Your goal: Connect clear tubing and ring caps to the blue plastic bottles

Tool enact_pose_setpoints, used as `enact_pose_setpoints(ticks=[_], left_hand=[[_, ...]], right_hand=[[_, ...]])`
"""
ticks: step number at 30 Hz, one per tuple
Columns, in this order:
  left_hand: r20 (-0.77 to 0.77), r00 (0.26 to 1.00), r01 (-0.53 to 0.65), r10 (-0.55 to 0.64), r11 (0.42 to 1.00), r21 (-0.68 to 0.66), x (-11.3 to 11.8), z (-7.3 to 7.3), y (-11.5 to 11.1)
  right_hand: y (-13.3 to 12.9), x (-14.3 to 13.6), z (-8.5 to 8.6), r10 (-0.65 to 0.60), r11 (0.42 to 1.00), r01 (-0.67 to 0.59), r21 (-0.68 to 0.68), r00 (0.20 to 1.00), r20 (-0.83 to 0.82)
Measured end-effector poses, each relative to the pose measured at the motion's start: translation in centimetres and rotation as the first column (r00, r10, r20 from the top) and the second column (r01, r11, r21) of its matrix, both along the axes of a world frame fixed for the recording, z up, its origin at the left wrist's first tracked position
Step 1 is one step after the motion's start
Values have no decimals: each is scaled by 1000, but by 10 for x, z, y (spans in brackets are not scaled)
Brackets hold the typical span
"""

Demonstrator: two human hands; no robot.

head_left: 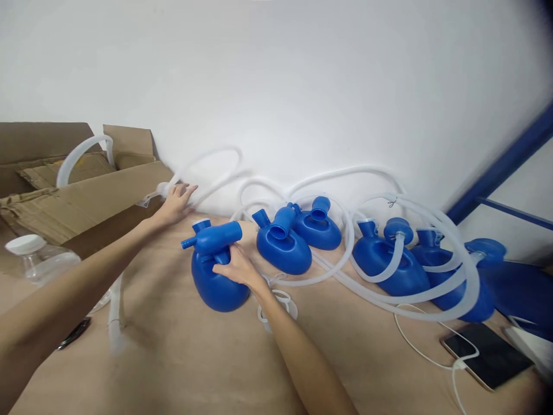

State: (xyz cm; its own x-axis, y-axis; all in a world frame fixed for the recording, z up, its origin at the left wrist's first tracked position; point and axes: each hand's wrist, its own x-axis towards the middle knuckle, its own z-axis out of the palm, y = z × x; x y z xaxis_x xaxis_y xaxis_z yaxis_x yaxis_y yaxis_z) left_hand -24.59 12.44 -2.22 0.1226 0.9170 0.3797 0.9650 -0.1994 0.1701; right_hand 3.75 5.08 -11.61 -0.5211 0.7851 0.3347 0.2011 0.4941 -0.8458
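Observation:
My right hand (237, 266) grips a blue plastic bottle (219, 288) by its handle, left of the middle of the table. A blue cylindrical connector (219, 237) lies across the top of that bottle, beside its capped neck. My left hand (176, 203) reaches to the back left, fingers apart, beside a clear coiled tube (237, 158) and a small plastic bag (151, 199). Whether it touches the tube is unclear. Two blue bottles with connectors, the nearer one (283, 253) and the farther one (324, 233), stand to the right of the held bottle.
An open cardboard box (86, 202) is at the left, with a clear jar (47, 259) in front. Two blue bottles with tubes (466, 288) stand right, near a tablet (488, 354) and white cable. White rings (280, 305) lie mid-table. A wall rises behind.

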Motion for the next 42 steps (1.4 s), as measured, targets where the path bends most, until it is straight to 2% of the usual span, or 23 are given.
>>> enact_pose_setpoints(ticks=[5,10,15,22,29,33,38,42], left_hand=[[122,988,121,-96,968,-218,8,6,-27],[273,957,196,-101,917,-347,18,-2,-50],[385,921,238,-64,874,-424,21,-9,-47],[458,888,282,-29,822,-494,19,-8,-37],[481,877,258,6,838,-480,20,-5,-46],[477,877,195,58,864,-464,23,-4,-55],[472,869,91,151,888,-452,29,-13,-48],[499,848,71,178,895,-439,32,-21,-40]], right_hand=[[5,4,3,93,996,-93,2,996,9],[7,9,7,175,984,-175,-31,984,24],[7,10,7,204,978,-206,29,978,53],[9,10,5,187,978,-194,83,979,85],[7,10,5,190,977,-196,85,979,71],[3,9,6,187,977,-192,93,980,61],[0,8,5,160,981,-167,103,984,74],[0,8,5,158,979,-169,111,982,104]])
